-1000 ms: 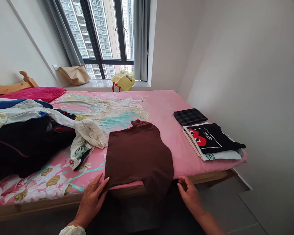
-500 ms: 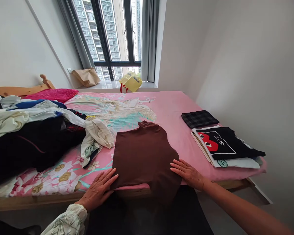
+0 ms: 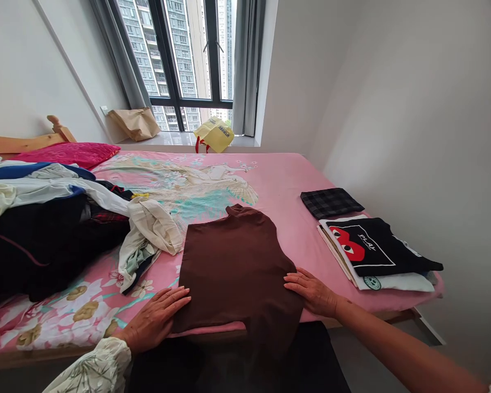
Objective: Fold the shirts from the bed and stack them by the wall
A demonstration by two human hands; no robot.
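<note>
A brown high-necked top lies spread on the pink bed, its collar pointing toward the window. One sleeve hangs over the bed's front edge near my lap. My left hand rests flat with fingers stretched on the top's lower left edge. On the right side, my right hand lies with its fingers extended over the fabric by the sleeve. Neither hand grips the cloth.
Left of the top is a heaped pile of clothes. Folded shirts are stacked at the right, with a folded dark checked garment behind them. A paper bag and a yellow bag stand by the window.
Both hands keep their places on the brown top, which lies as before. The view has shifted slightly, and the clothes pile sits further left in it.
</note>
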